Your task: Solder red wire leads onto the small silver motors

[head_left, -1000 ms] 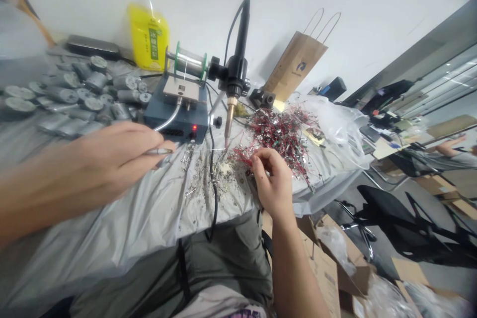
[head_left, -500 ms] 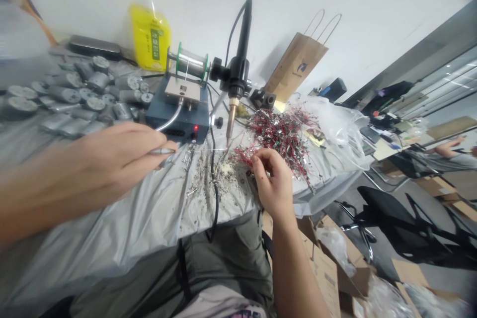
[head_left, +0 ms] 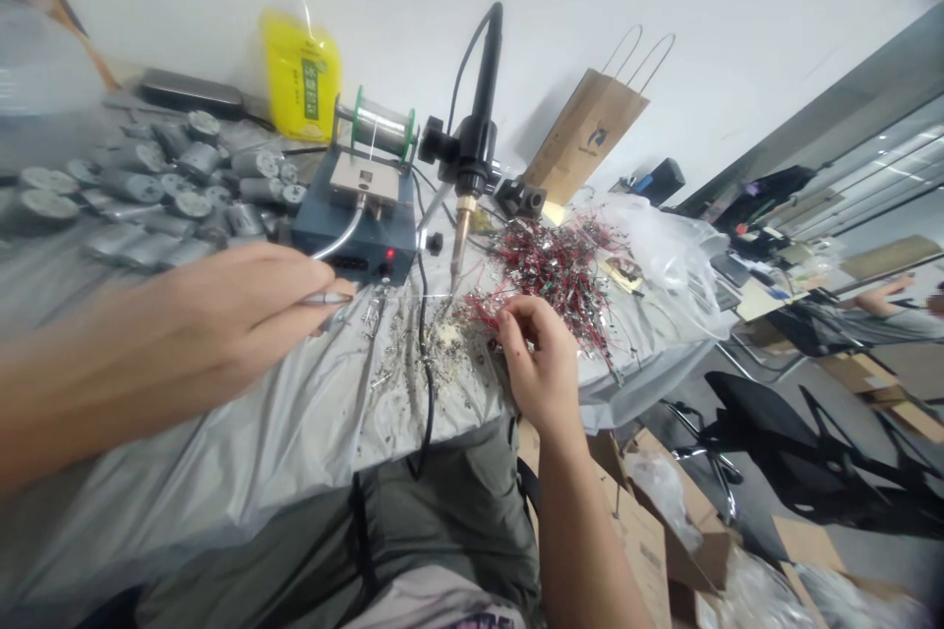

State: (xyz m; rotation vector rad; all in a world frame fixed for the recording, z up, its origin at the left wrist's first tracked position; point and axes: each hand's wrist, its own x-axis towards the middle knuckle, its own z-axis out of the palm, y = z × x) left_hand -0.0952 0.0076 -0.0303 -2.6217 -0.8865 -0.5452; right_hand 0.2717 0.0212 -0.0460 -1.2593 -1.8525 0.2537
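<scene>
- My left hand (head_left: 243, 314) is closed around a thin silver metal tool (head_left: 324, 299), pinched between thumb and fingers with its tip poking out toward the blue soldering station (head_left: 354, 231).
- My right hand (head_left: 538, 364) has its fingers curled together at the near edge of the heap of red-wired small parts (head_left: 553, 265); they seem to be pinching a piece from the heap, but it is too small for me to tell what.
- My two hands are well apart, with the black power cable (head_left: 424, 354) running down the table between them.
- The upright soldering iron with a black handle (head_left: 472, 147) hangs in its clamp, tip pointing down, just above the spot between my hands.
- A spool of solder wire with green rims (head_left: 380, 128) sits on top of the blue station, whose red light is lit.
- Metal scraps and solder bits (head_left: 402, 344) are scattered over the grey plastic sheet covering the table (head_left: 295, 432).
- To the far left lies a pile of grey cylindrical motors (head_left: 162, 187), and behind them a yellow refill pouch (head_left: 302, 79) stands against the wall.
- A brown paper bag with handles (head_left: 586, 133) stands behind the heap of wires.
</scene>
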